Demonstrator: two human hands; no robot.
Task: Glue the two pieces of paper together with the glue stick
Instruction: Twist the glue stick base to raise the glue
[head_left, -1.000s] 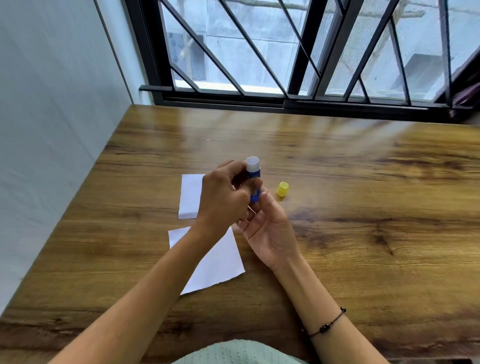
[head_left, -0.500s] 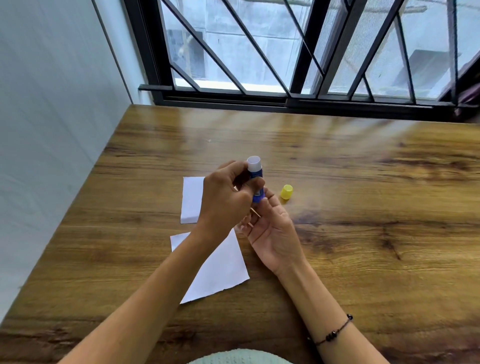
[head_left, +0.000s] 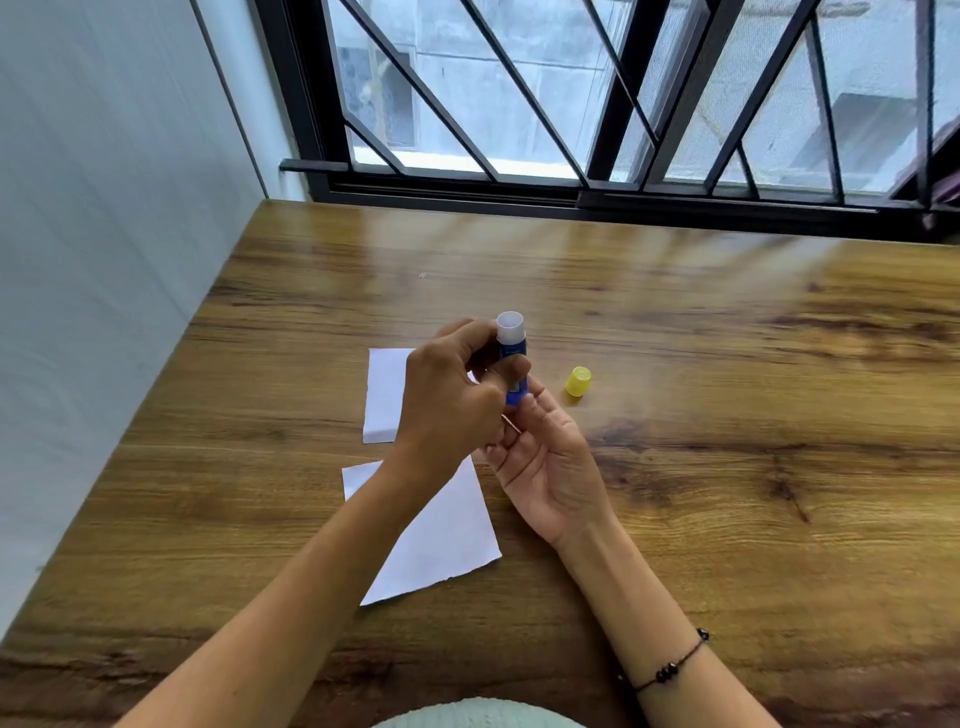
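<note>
The left hand (head_left: 447, 410) holds the blue glue stick (head_left: 511, 358) upright above the table (head_left: 727, 415), and the right hand (head_left: 550, 462) pinches its bottom end. The yellow cap (head_left: 578, 381) sits off to the right, and two white papers (head_left: 387, 395) (head_left: 441, 540) lie under the arms.

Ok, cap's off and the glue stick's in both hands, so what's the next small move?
Probably bring the glue stick down to the nearer paper: the yellow cap lies on the table, the left hand holds the tube, and both sheets lie bare and apart.

Blue glue stick (head_left: 514, 364) with white top; yellow cap (head_left: 578, 381) at its 3 o'clock; two white papers (head_left: 384, 395) (head_left: 441, 535); brown wood-grain table (head_left: 727, 415); black window bars (head_left: 618, 93).
</note>
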